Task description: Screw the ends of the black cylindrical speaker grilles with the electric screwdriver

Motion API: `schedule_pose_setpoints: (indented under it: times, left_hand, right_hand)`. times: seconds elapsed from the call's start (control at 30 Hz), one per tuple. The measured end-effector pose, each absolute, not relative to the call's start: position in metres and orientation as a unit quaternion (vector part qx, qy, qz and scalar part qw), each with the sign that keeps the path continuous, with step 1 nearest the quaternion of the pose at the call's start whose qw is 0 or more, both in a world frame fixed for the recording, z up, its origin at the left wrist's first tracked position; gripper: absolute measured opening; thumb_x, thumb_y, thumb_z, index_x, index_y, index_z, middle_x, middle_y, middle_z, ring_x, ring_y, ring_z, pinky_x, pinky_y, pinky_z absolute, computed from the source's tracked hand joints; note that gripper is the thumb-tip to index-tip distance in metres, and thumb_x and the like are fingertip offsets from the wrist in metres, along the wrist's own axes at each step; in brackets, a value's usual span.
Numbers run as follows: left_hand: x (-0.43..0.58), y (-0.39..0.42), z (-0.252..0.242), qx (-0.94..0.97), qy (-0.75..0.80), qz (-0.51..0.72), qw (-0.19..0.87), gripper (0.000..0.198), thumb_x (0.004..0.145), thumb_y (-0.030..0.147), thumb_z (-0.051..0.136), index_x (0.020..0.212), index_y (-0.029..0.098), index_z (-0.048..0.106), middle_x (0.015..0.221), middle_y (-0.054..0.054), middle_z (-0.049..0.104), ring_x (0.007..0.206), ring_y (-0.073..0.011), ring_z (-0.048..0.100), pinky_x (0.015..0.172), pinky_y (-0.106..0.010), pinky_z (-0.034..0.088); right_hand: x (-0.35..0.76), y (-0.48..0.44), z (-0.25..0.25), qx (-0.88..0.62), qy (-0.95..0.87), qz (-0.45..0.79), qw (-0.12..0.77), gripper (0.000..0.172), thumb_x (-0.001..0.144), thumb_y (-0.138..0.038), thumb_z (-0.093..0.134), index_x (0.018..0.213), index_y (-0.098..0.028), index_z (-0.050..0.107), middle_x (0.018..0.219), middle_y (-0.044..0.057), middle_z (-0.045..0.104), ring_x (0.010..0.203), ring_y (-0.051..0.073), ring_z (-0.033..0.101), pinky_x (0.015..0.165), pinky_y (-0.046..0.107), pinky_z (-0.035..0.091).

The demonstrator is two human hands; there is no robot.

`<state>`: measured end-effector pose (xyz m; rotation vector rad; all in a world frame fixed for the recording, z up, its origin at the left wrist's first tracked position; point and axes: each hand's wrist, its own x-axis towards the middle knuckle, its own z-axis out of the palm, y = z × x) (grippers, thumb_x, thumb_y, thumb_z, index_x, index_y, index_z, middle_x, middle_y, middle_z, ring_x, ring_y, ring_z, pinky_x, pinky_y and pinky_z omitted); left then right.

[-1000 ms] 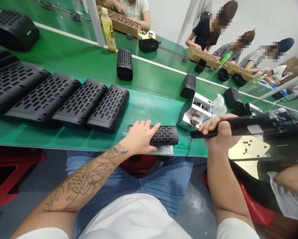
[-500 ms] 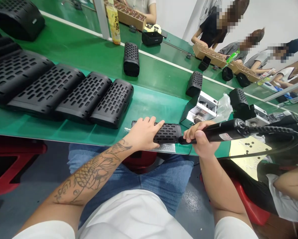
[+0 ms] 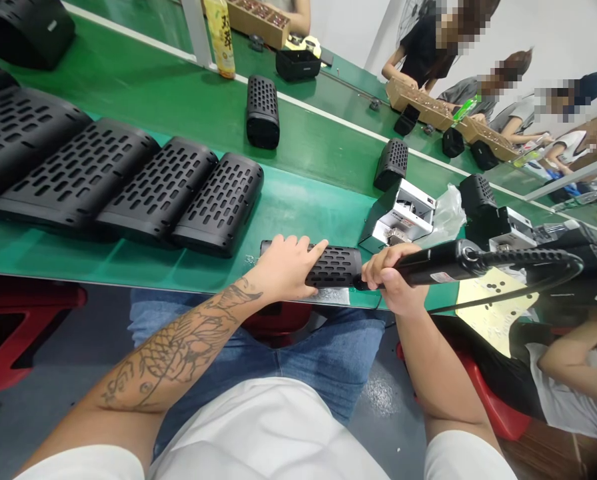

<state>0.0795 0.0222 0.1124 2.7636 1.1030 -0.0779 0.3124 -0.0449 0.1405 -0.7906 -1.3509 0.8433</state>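
A black speaker housing (image 3: 336, 265) with a slotted grille lies at the table's near edge. My left hand (image 3: 286, 270) grips it across its left part, fingers over the top and thumb on the near side. My right hand (image 3: 398, 277) is wrapped round a black electric screwdriver (image 3: 436, 262), which lies nearly level and trails a cable to the right. The screwdriver's tip meets the right end of the housing; my fingers partly cover the spot, and any screw there is too small to make out.
Several similar housings (image 3: 221, 203) stand in a row at the left. A white and black screw feeder (image 3: 401, 212) is just beyond my right hand, beside a plastic bag (image 3: 448, 213). Yellow paper (image 3: 493, 303) lies at the right. Co-workers sit across the table and at my right.
Both hands keep their grips, and the screwdriver tip stays at the housing's right end. The screwdriver and right hand have shifted slightly left; the view has also moved a little.
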Motion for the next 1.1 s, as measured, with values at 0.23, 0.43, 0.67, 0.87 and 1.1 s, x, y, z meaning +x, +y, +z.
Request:
schedule_pose_setpoints:
  times: [0.23,0.43,0.67,0.87,1.1]
  left_hand:
    - [0.078,0.021,0.110,0.925,0.370,-0.009,0.084,0.111,0.095,0.062,0.093,0.186,0.016,0.048,0.143,-0.025,0.078,0.123,-0.0453,0.075,0.099,-0.050,0.049]
    - [0.085,0.013,0.112,0.921,0.376,-0.011,0.099,0.114,0.098,0.065,0.092,0.186,0.009,0.047,0.143,-0.028,0.078,0.123,-0.0468,0.076,0.100,-0.051,0.052]
    - [0.056,0.019,0.101,0.921,0.347,0.116,0.131,0.094,0.101,0.065,0.086,0.179,0.020,0.059,0.163,-0.026,0.072,0.143,-0.0486,0.072,0.127,-0.061,0.052]
    - [-0.002,0.028,0.045,0.842,0.323,0.331,0.276,0.090,0.104,0.061,0.077,0.182,0.026,0.048,0.179,-0.022,0.056,0.166,-0.0449,0.060,0.139,-0.061,0.054]
    - [-0.006,0.019,-0.001,0.824,0.295,0.351,0.333,0.121,0.089,0.048,0.096,0.185,0.028,0.025,0.190,-0.026,0.037,0.183,-0.0485,0.039,0.149,-0.072,0.039]
  right_hand:
    - [0.325,-0.047,0.150,-0.390,-0.556,0.325,0.658,0.039,0.095,-0.052,0.099,0.093,-0.028,0.069,0.058,-0.011,0.064,0.041,0.013,0.059,0.052,0.032,0.063]
    - [0.401,0.017,0.156,-0.471,-0.442,0.065,0.760,0.034,0.091,-0.049,0.099,0.094,-0.028,0.072,0.061,-0.009,0.064,0.046,0.014,0.061,0.052,0.032,0.059]
    - [0.426,0.039,0.130,-0.530,-0.464,0.056,0.708,0.046,0.091,-0.065,0.093,0.091,-0.031,0.062,0.058,-0.011,0.061,0.045,0.018,0.061,0.051,0.038,0.059]
    - [0.390,0.002,0.154,-0.487,-0.458,0.104,0.736,0.042,0.089,-0.056,0.100,0.096,-0.029,0.069,0.060,-0.011,0.062,0.045,0.014,0.060,0.052,0.033,0.060]
    - [0.297,-0.064,0.174,-0.335,-0.552,0.258,0.719,0.026,0.099,-0.051,0.096,0.106,-0.034,0.077,0.064,-0.010,0.064,0.041,0.015,0.057,0.047,0.034,0.061]
